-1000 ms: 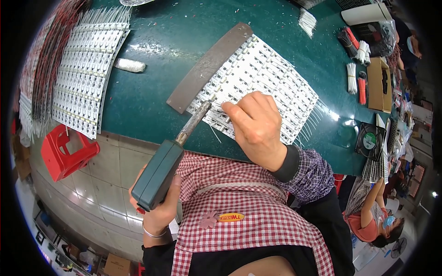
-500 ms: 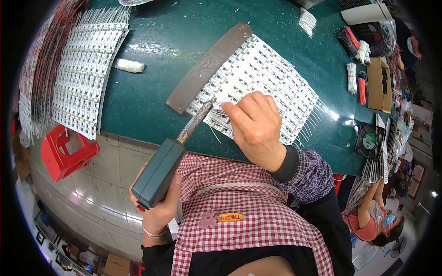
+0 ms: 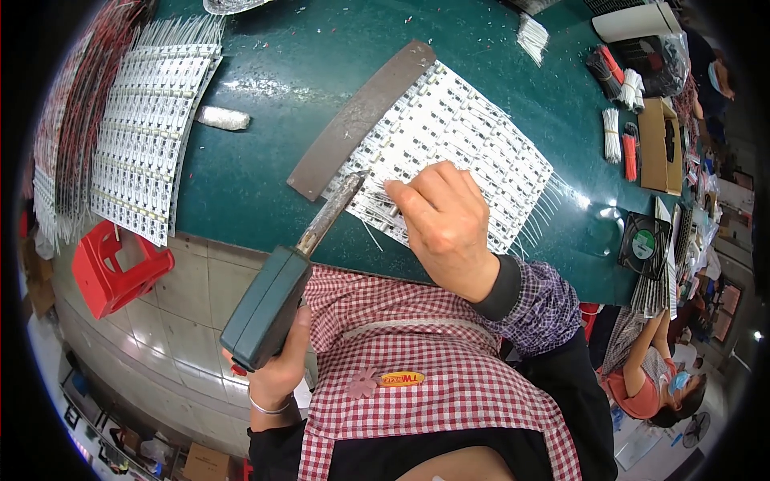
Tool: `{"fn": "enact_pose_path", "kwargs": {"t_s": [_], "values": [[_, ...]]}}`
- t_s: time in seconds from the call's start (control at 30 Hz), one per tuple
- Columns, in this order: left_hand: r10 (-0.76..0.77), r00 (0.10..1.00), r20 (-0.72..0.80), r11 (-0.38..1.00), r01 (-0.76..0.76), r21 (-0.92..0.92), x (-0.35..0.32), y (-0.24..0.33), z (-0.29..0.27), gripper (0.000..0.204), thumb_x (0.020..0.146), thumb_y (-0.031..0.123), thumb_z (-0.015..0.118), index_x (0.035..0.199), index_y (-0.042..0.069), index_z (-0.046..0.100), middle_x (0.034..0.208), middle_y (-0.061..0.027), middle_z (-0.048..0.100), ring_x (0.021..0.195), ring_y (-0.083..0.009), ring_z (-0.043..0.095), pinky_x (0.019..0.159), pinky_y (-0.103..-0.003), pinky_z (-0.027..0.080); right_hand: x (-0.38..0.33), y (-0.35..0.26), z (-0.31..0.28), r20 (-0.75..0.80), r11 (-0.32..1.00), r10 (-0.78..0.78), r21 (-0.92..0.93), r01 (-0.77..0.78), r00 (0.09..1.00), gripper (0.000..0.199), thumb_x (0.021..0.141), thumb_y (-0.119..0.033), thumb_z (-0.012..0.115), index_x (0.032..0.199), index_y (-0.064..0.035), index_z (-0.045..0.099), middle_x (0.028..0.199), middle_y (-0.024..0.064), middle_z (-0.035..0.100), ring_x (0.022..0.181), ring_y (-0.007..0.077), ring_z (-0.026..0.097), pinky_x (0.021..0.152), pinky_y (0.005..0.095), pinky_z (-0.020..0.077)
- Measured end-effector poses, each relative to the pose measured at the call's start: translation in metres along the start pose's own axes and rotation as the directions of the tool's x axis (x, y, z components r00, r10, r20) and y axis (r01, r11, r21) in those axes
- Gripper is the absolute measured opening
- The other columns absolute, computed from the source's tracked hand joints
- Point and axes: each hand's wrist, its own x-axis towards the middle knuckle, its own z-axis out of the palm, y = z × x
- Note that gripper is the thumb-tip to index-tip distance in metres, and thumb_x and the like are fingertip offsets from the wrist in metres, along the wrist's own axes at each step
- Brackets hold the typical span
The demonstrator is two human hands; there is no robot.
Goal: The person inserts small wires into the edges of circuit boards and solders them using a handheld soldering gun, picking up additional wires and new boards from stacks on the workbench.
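Circuit-board panel beneath right hand, pinching thin wires; left hand gripping green soldering iron.

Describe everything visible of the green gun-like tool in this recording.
The green gun-like tool has a dark, boxy body, plastic-looking, with a lengthwise seam and a small red part near its lower end. A slim, scuffed, metallic-looking barrel extends from it. The left hand grips it from below, slanting it up and rightward. Its tip lies over the white board sheet's left corner; whether they touch is unclear.
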Motion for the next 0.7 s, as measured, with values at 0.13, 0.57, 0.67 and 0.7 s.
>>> {"fn": "enact_pose_path", "kwargs": {"t_s": [0.13,0.57,0.67,0.7], "values": [[0.090,0.996,0.022,0.995,-0.091,0.046,0.007,0.003,0.003,0.023,0.073,0.002,0.078,0.094,-0.005,0.069,0.086,-0.0117,0.070,0.070,-0.0175,0.067,0.059,-0.028,0.051,0.000,0.000,0.000,0.001,1.000,-0.004,0.010,0.004,1.000,0.027,0.065,0.006,0.071,0.090,-0.0037,0.069,0.069,0.0049,0.050,0.069,0.0217,0.053,0.059,0.0338,0.0385],[0.022,0.996,0.087,0.997,-0.029,0.071,0.003,0.004,-0.001,0.021,0.071,-0.004,0.073,0.092,-0.005,0.068,0.082,-0.0128,0.067,0.066,-0.0207,0.065,0.059,-0.029,0.051,-0.002,-0.002,-0.002,-0.006,1.000,-0.018,0.009,0.018,1.000,0.025,0.066,0.005,0.070,0.089,-0.0025,0.069,0.069,0.0050,0.051,0.069,0.0215,0.053,0.059,0.0337,0.0386],[0.008,0.995,0.102,1.000,-0.008,0.003,-0.002,0.001,-0.005,0.026,0.076,-0.002,0.073,0.102,-0.004,0.065,0.088,-0.0090,0.065,0.070,-0.0159,0.062,0.061,-0.027,0.048,-0.003,-0.002,-0.001,-0.011,1.000,-0.017,0.010,0.017,1.000,0.025,0.065,0.005,0.070,0.089,-0.0026,0.069,0.069,0.0049,0.051,0.069,0.0214,0.053,0.059,0.0337,0.0387],[0.029,0.992,0.123,0.999,-0.025,-0.033,-0.003,-0.001,-0.006,0.031,0.081,-0.001,0.073,0.110,-0.002,0.063,0.092,-0.0052,0.064,0.072,-0.0113,0.058,0.062,-0.025,0.046,-0.002,-0.002,-0.001,-0.017,1.000,-0.014,0.009,0.014,1.000,0.025,0.065,0.005,0.070,0.089,-0.0027,0.069,0.069,0.0049,0.051,0.069,0.0214,0.053,0.059,0.0337,0.0387]]}}
